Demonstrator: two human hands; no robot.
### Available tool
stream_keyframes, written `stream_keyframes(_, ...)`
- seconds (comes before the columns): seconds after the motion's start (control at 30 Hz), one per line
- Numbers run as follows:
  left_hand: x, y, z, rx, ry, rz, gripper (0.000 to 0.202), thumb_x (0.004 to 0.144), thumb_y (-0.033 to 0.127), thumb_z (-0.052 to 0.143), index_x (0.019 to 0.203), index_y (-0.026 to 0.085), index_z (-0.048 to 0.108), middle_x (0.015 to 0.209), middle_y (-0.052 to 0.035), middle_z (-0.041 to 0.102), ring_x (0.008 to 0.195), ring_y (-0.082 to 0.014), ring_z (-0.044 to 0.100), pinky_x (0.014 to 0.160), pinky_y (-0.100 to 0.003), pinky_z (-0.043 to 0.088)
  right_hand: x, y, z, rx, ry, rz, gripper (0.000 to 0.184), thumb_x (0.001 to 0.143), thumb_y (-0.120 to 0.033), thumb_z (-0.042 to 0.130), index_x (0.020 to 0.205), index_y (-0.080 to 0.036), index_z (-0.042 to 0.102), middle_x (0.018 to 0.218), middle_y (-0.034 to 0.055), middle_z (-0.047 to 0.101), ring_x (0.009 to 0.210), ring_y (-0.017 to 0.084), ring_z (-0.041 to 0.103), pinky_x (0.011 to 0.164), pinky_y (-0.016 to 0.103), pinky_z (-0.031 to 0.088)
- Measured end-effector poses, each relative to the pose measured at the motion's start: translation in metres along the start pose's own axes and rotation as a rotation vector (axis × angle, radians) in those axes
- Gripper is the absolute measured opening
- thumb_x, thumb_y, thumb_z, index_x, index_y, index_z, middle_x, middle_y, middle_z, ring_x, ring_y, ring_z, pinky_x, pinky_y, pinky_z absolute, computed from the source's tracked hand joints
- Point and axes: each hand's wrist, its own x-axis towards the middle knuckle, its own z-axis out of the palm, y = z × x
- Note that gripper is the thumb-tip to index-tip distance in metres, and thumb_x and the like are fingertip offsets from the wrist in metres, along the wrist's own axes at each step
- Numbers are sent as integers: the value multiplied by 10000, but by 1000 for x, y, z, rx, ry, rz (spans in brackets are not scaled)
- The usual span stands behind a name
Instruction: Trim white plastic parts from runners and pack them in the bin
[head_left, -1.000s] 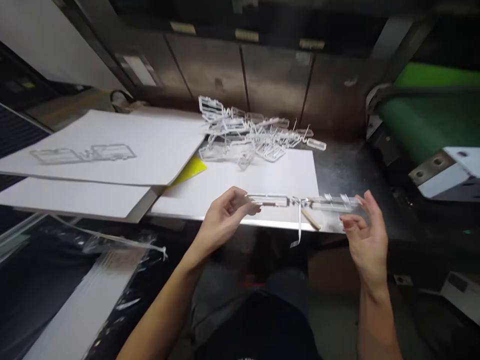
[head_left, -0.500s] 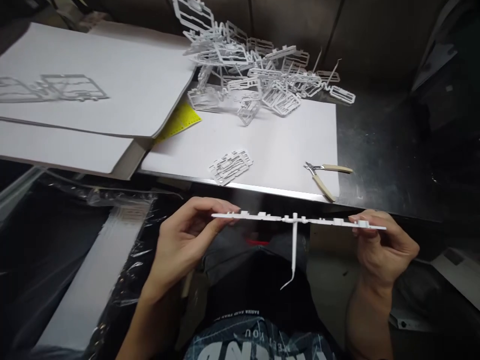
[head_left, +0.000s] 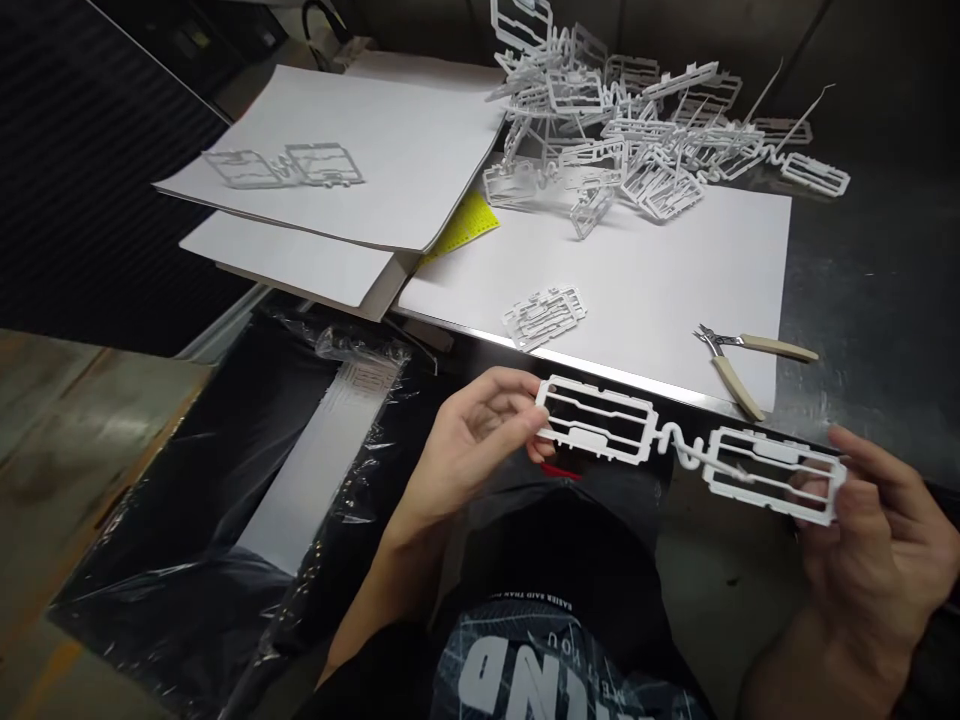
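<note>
Between my hands hangs a white plastic molded part, two slotted rectangular frames joined by a wavy runner. My left hand pinches the outer end of its left frame. My right hand grips the outer end of the right frame, with fingers partly behind it. Its flat face is turned toward me, and a thin sprue lies across the right frame. Beyond it, a small stack of white slotted frames rests near the table's edge. Side cutters with beige handles lie spread on the white sheet.
A tangled heap of similar white molded parts covers the back of the table. On the left, one more joined pair lies on stacked white boards, beside a yellow sheet. Below stands a box lined with black plastic.
The molded part has been tilted from edge-on to face-on, so its slots show. Its sprue no longer points down. The camera view has swung left.
</note>
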Motion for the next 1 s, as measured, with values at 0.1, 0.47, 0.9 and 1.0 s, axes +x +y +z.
stream_keyframes(0.1, 3, -2, 0, -74, -12, -77, 248, 933, 339, 860, 1076, 181, 734, 739, 22, 732, 645, -94, 745, 613, -137, 607, -1, -9, -1, 65, -68, 247, 434, 783, -526, 940, 1094, -230, 873, 667, 27, 639, 458, 108, 480, 406, 236, 362)
stream_keyframes(0.47, 5, -4, 0, -65, 103, -179, 328, 834, 406, 940, 985, 180, 756, 747, 9, 755, 614, -92, 726, 619, -142, 609, -2, -10, 4, 188, -159, 248, 516, 777, -593, 951, 1130, -230, 852, 656, -10, 605, 444, 63, 463, 385, 160, 403)
stream_keyframes(0.9, 6, -8, -10, 110, 118, -35, 411, 897, 596, 830, 775, 209, 762, 602, -17, 704, 452, -113, 635, 429, -183, 528, -8, -15, 6, 10, -135, -106, 109, 876, -277, 913, 982, -293, 895, 838, 11, 789, 537, 100, 628, 470, 210, 550)
stream_keyframes(1.0, 9, -8, -9, 124, 138, -94, 459, 877, 586, 850, 677, 207, 684, 521, 1, 639, 369, -99, 562, 336, -171, 427, -9, -22, 7, 33, -138, 54, 164, 860, -305, 926, 1019, -284, 892, 761, 1, 775, 474, 87, 604, 429, 177, 530)
